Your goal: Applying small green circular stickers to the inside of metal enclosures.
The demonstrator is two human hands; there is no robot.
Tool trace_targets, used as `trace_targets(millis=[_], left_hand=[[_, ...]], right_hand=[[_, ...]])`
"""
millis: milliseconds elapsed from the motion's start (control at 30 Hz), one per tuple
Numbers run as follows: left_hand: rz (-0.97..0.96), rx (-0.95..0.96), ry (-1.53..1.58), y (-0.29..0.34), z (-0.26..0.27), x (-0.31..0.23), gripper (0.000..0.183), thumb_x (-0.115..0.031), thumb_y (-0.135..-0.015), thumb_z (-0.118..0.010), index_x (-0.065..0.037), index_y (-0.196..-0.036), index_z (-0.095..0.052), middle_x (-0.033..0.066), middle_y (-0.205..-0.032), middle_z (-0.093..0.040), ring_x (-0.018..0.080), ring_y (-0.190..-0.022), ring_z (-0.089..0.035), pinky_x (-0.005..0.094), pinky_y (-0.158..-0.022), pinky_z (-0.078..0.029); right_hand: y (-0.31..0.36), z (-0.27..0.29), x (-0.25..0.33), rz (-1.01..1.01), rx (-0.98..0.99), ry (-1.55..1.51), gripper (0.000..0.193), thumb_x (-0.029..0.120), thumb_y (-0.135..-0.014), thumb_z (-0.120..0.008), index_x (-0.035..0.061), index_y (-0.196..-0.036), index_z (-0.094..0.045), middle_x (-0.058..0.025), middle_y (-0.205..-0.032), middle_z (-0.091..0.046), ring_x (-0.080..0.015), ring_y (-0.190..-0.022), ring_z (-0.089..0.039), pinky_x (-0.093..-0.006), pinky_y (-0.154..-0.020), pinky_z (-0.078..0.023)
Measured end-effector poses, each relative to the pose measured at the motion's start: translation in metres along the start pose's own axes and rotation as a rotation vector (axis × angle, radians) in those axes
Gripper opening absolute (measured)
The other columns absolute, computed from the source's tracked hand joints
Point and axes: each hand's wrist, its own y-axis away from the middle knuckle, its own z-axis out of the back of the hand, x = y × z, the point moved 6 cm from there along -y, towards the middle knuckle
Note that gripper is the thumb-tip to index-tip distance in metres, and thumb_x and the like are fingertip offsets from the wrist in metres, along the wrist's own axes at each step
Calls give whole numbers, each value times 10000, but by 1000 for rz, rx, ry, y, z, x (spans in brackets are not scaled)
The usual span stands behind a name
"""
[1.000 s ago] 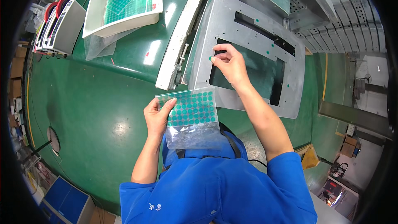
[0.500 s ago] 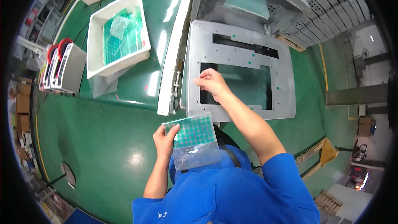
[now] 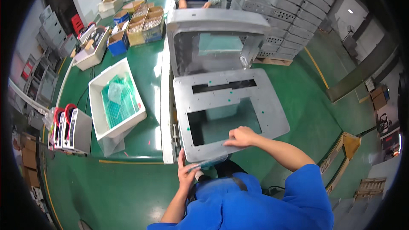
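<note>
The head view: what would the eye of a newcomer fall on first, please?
Probably the big grey metal panel at the centre, with its cut-out openings and scattered green dots; the right hand is at its near strip. Below its near left corner, the left hand holds a thin greenish sheet. Then, left of the panel, a white tub of green sheets stands out on the green table.

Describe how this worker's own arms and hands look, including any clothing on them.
The left hand and right hand wear no gloves. Both forearms are uncovered, with no watch visible. The bright-blue fabric shirt has short sleeves.
</note>
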Motion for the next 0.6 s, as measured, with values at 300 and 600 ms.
trace_targets(millis=[300,600], left_hand=[[-173,-116,-307,-164,-13,-138,135,-30,-673,-630,-15,-803,-662,207,-1289,-367,303,-1171,-397,347,-964,-301],[36,-82,-112,-373,-4,-112,151,-79,-745,-641,24,-856,-643,151,-1081,-560,161,-1017,-500,257,-833,-383]], right_hand=[[-17,194,17,254,-30,-126,464,471,-780,-508,24,-834,-619,-163,-761,-609,-308,-736,-584,-363,-670,-451],[37,262,-283,52,-1517,-1049,276,257,-895,-443,25,-1024,-518,-38,-923,-553,-118,-869,-504,-251,-780,-397]])
